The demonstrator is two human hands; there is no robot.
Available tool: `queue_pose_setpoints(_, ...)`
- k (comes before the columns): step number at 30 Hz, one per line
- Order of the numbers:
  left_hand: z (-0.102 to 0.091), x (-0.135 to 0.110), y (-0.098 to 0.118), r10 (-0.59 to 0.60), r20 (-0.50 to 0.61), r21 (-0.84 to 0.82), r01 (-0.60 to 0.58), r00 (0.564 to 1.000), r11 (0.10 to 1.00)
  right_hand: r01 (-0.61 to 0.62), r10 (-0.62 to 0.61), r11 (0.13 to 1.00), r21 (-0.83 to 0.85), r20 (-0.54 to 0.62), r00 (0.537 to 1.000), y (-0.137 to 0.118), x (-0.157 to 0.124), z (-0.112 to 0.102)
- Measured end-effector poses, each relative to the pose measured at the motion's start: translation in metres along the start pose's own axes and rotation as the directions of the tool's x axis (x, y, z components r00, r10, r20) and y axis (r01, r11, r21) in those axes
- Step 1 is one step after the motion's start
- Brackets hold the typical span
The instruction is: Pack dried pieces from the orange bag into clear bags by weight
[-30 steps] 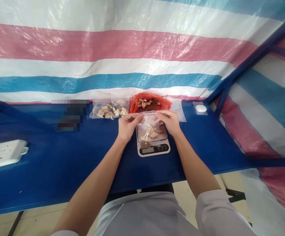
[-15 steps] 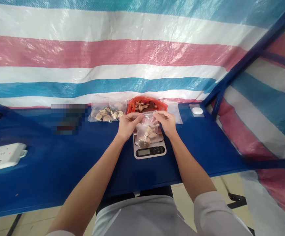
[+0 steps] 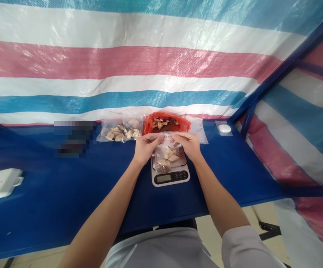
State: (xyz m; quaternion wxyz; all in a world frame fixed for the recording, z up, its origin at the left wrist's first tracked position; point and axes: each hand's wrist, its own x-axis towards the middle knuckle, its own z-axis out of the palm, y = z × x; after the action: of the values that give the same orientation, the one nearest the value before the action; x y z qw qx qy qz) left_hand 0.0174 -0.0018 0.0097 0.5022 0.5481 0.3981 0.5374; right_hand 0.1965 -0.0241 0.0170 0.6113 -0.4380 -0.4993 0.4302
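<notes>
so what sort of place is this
Most likely a makeshift work booth: striped woven-plastic sheeting hangs behind and to the right of a blue table, on which a digital scale sits.

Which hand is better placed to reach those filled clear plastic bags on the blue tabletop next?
Probably the left hand: it is beside the filled clear plastic bags, while the right hand is farther. Both pinch the clear plastic bag of pale pieces, so either must let go.
</notes>
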Motion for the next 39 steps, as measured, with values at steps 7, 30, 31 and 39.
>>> queue_pose_setpoints(7, 0.0, -0.001, 0.0, 0.031, -0.011, -0.042, -0.031, 0.999, 0.999, -0.015, 0.016, 1.0, -0.027, 0.008, 1.0, 0.004, -0.001, 0.001)
queue_pose_setpoints(30, 0.001, -0.002, -0.003, 0.05, -0.02, -0.089, -0.051, 0.999, 0.995, -0.061, 0.061, 0.998, 0.004, -0.002, 0.998, -0.003, -0.002, 0.0)
queue_pose_setpoints(31, 0.001, -0.002, -0.003, 0.051, -0.018, -0.089, -0.052, 0.999, 0.995, -0.058, 0.058, 0.998, 0.002, 0.002, 0.998, -0.003, -0.002, 0.0)
queue_pose_setpoints(39, 0.0, -0.002, -0.001, 0.029, -0.014, -0.047, -0.03, 0.999, 0.998, -0.053, 0.053, 0.998, -0.016, -0.007, 0.999, 0.002, -0.002, 0.0)
